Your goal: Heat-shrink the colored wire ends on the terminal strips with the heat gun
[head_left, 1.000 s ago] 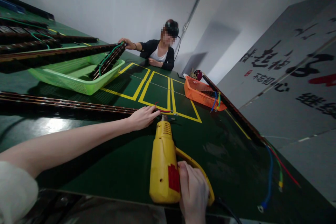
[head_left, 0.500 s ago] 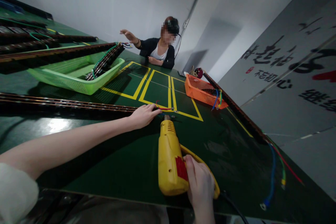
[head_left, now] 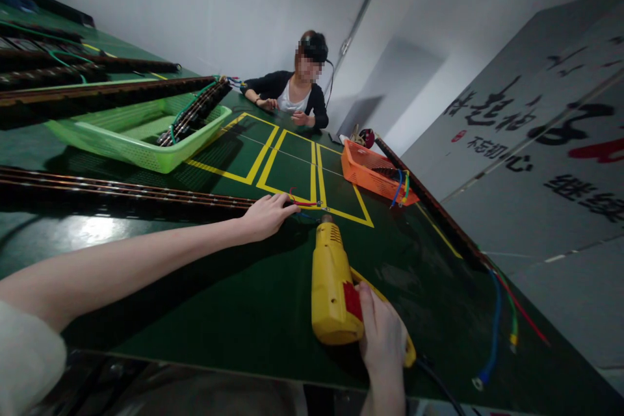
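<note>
Dark green matting covers a long workbench (head_left: 234, 299) marked with yellow taped rectangles, under plain grey walls. On the near right, the person's right hand (head_left: 383, 338) is closed around the grip of a yellow plastic electric screwdriver (head_left: 334, 289), whose metal tip points away toward the far side and lies just beside the end of a long dark strip with copper-coloured rails (head_left: 121, 195). That strip runs across the bench from the left. The left hand (head_left: 267, 214), arm stretched out from the near left, rests with fingers loosely curled on the strip's right end, where a short red wire (head_left: 299, 200) loops out. Farther left sits a shallow lime-green plastic basket (head_left: 141, 136) holding more strips. At the far right lies a small orange plastic basket (head_left: 373, 172) with coloured wires. Across the bench a co-worker in a black cardigan (head_left: 297, 94) sits with both hands near the table.
</note>
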`<state>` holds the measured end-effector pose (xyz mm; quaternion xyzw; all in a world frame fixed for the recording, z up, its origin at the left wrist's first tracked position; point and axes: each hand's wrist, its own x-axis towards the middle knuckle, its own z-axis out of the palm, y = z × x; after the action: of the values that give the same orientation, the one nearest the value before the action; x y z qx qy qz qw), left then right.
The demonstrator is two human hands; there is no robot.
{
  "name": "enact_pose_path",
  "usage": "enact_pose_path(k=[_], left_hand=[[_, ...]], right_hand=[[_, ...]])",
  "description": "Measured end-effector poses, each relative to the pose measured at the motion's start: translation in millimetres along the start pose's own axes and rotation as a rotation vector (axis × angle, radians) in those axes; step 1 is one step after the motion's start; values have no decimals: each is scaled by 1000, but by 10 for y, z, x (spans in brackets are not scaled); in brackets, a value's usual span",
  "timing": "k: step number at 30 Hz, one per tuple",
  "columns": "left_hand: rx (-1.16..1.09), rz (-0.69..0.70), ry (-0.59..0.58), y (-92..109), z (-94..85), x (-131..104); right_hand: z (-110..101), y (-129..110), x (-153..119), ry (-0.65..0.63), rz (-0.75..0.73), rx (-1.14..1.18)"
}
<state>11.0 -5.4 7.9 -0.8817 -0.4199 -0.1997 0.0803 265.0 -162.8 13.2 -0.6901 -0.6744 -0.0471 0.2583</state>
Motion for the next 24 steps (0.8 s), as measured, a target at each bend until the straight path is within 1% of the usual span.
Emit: enact_pose_path(k=[4,9,12,16,20,24], left_hand=[[-11,-30,33,18,19,10],[1,-27,46,19,32,-2],[2,-30,40,10,40,-8],[19,-8,15,-12,47,-13],[35,2,8,-29,40,-17],[38,14,17,-31,26,-16]], right_hand=[[10,-68,-56,11,-18,-9],[28,-284,-165,34,-60,0],[24,-388,-222,20,-120,18],[2,-447,-246,-9,-200,52],[12,-455,-232,0,-187,65],[38,-429,-202,1,-127,54]])
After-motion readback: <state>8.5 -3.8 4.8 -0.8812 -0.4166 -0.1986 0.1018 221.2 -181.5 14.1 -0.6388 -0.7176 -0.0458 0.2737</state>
